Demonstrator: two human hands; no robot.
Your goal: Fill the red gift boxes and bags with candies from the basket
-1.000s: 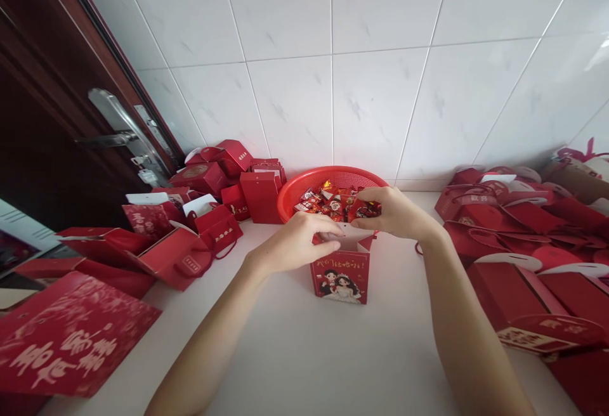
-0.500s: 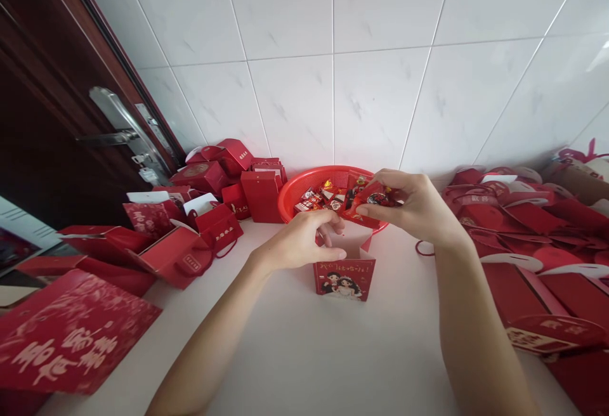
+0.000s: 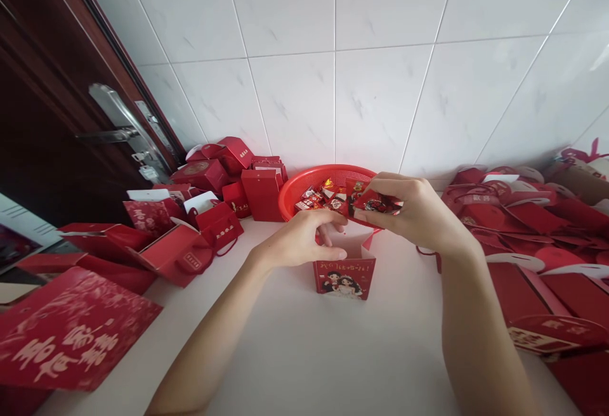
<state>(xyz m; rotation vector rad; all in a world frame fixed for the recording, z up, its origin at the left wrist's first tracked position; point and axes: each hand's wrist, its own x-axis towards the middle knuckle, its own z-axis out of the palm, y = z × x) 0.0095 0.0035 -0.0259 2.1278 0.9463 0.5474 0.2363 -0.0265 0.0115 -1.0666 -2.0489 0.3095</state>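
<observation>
A small red gift box (image 3: 343, 279), printed with a cartoon bride and groom, stands upright on the white table with its top open. My left hand (image 3: 299, 238) is curled round its upper left edge, thumb across the front and fingers behind. Above and behind the box, my right hand (image 3: 409, 213) pinches wrapped candies (image 3: 373, 202) in red and dark wrappers; how many is hidden by the fingers. Directly behind is a red plastic basket (image 3: 290, 197) with several more wrapped candies (image 3: 316, 199) in it, partly covered by both hands.
Red gift boxes (image 3: 174, 254) and a large red bag (image 3: 71, 333) crowd the left side. On the right, red boxes (image 3: 518, 289) lie heaped. A tiled wall (image 3: 380, 86) closes off the back, and a dark door (image 3: 47, 86) with a metal handle stands at left.
My right hand has drawn slightly down and to the right with the candies, showing more of them. My left hand stays on the box.
</observation>
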